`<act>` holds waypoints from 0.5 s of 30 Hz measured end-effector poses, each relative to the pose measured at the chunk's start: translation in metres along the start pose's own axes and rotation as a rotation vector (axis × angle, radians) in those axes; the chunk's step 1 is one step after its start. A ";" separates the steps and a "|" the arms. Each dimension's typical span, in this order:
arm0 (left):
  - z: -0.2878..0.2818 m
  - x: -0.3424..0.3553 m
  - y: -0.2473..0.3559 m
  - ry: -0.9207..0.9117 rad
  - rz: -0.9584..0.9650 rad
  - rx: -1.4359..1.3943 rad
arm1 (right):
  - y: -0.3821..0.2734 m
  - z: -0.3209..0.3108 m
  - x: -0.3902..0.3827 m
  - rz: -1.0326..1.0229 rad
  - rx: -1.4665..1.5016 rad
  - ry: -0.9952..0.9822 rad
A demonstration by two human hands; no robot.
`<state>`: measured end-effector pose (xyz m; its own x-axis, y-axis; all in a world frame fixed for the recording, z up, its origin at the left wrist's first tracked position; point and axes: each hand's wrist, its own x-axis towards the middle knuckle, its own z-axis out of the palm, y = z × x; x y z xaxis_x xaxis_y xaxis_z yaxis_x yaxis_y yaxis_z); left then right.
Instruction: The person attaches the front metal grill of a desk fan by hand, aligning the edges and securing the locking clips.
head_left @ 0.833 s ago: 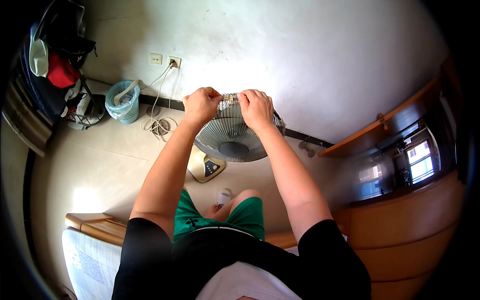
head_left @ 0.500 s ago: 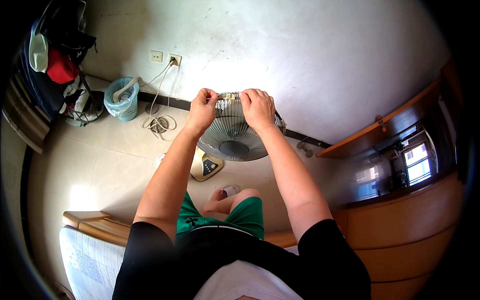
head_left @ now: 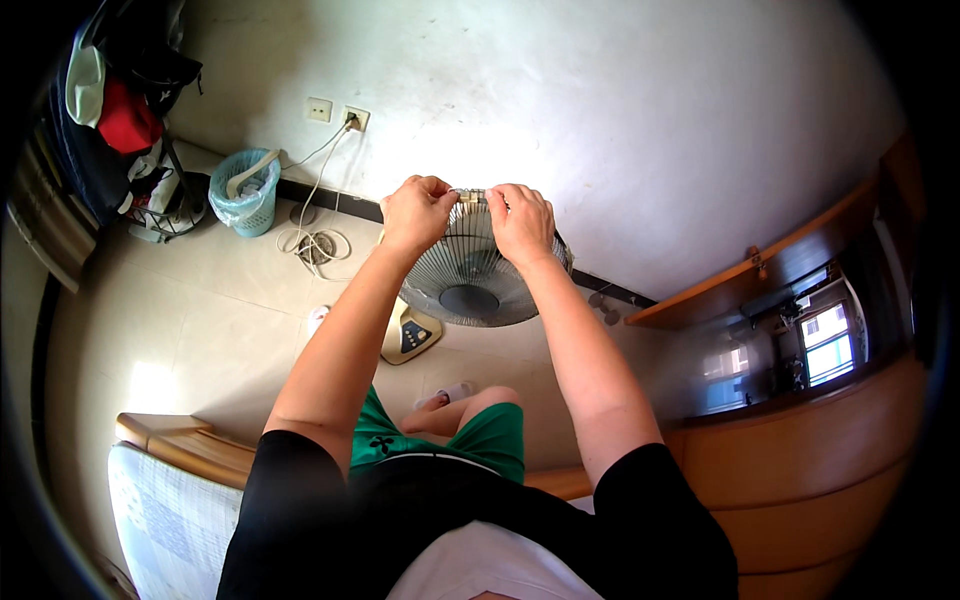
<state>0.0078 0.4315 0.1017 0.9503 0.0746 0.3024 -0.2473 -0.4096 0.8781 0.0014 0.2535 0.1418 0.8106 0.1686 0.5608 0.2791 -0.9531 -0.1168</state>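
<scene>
In front of me a pedestal fan stands on the floor, its round wire grille (head_left: 458,262) facing up toward me with a dark disc (head_left: 469,299) at the middle. A small pale clip (head_left: 470,197) sits on the top of the rim. Just left of that clip, my left hand (head_left: 416,215) pinches the rim between thumb and fingers. On the other side of it my right hand (head_left: 523,222) is closed over the rim, fingers bent across the edge. Its fingertips are partly hidden. Below the grille shows the fan's cream base (head_left: 410,333) with a dark button panel.
A blue waste basket (head_left: 252,214) with a liner stands by the wall, near a coiled white cord (head_left: 318,243) plugged into a socket (head_left: 356,118). Clothes (head_left: 128,115) hang at the far left. A wooden cabinet (head_left: 800,440) is on my right, a bed corner (head_left: 175,515) at lower left.
My left hand has shifted slightly right along the rim, closer to the clip. My right hand has moved a little, still on the rim. The clip shows more plainly between them.
</scene>
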 end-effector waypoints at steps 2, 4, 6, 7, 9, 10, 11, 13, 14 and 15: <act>-0.009 -0.001 0.011 -0.064 -0.163 -0.107 | -0.003 -0.001 -0.001 0.002 0.000 -0.021; 0.001 0.002 -0.014 -0.094 -0.205 -0.678 | -0.008 0.000 0.003 -0.008 0.012 -0.024; 0.003 -0.007 -0.013 -0.117 -0.262 -0.990 | -0.002 0.000 0.001 -0.011 0.016 -0.018; 0.002 -0.013 -0.014 -0.117 -0.274 -1.026 | 0.000 0.000 0.000 -0.014 0.017 -0.021; -0.006 -0.025 -0.021 -0.116 -0.290 -1.095 | 0.002 -0.001 0.000 -0.020 0.019 -0.019; -0.010 -0.032 -0.025 -0.098 -0.293 -1.092 | 0.004 -0.001 -0.001 -0.012 0.014 -0.027; -0.017 -0.035 -0.031 -0.077 -0.307 -1.011 | 0.003 -0.003 0.000 -0.007 0.012 -0.033; -0.027 -0.038 -0.049 -0.041 -0.338 -0.852 | 0.004 -0.003 -0.001 0.006 0.025 -0.054; -0.031 -0.037 -0.054 -0.028 -0.443 -0.769 | 0.003 -0.004 0.001 0.007 0.044 -0.066; -0.030 -0.036 -0.056 0.036 -0.306 -0.623 | 0.002 -0.005 0.003 0.009 0.063 -0.077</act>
<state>-0.0183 0.4790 0.0525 0.9904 0.1379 0.0101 -0.0423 0.2324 0.9717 0.0021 0.2509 0.1470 0.8500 0.1812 0.4947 0.3011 -0.9376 -0.1739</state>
